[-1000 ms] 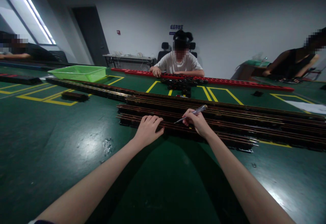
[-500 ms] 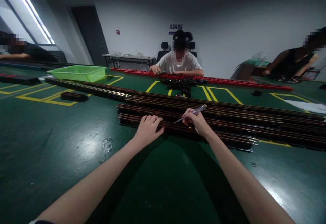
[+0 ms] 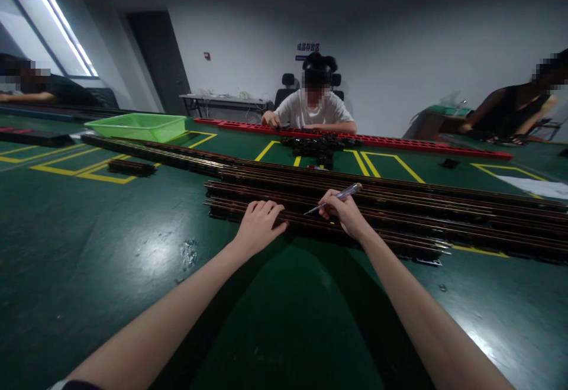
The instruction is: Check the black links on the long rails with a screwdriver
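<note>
My left hand (image 3: 261,224) lies over the nearest long dark strip (image 3: 226,205), fingers stretched across it and thumb apart at its near edge. This strip has thin copper-coloured rails along its length. In my right hand (image 3: 342,212) is a slim screwdriver (image 3: 350,191) with a clear handle, held like a pen. Its thin shaft slants down to the left, and the tip is at the same strip, a little right of my left thumb. Whether the tip touches the strip I cannot tell. More strips (image 3: 399,203) of this kind lie side by side behind it.
On the green table (image 3: 110,242), a light green basket (image 3: 137,126) stands at the far left, near a short dark strip (image 3: 131,168). A red slotted rail (image 3: 399,143) and dark parts (image 3: 315,148) lie before a co-worker (image 3: 317,106) opposite. Other people sit left and right.
</note>
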The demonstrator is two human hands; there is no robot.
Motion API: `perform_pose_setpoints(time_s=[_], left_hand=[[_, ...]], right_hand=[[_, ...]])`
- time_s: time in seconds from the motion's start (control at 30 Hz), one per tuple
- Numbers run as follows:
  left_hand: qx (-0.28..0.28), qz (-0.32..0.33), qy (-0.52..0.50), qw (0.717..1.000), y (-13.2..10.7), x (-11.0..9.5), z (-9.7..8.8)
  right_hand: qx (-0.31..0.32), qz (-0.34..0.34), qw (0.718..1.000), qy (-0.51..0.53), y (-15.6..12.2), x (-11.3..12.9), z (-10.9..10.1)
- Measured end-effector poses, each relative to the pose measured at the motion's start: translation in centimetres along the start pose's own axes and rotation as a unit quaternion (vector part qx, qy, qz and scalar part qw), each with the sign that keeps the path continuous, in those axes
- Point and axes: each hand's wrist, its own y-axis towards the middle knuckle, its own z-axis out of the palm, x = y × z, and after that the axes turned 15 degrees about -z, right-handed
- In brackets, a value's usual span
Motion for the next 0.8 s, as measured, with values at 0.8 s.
perform_pose_setpoints(time_s=[0.8], left_hand=[[-0.013, -0.01, -0.014, 1.0, -0.13, -0.39, -0.29]], right_hand=[[-0.066, -0.031, 0.997, -0.011, -0.08, -0.23, -0.16]])
